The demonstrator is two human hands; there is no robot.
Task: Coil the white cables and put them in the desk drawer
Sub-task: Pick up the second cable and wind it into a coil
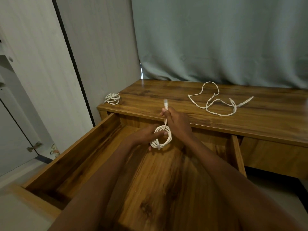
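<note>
- Wooden desk (166, 97) against a grey-green curtain (216, 39); drawer (75, 155) pulled open at lower centre.
- We see the left hand (146, 134) gripping a coiled white cable (162, 137) over the drawer.
- Right hand (176, 124) pinches that cable's free end (165, 104) — plug pointing up.
- Second coiled cable (113, 98) sits at the desk's left corner.
- Loose cable (220, 100) sprawls on the desktop, right of centre — uncoiled.
</note>
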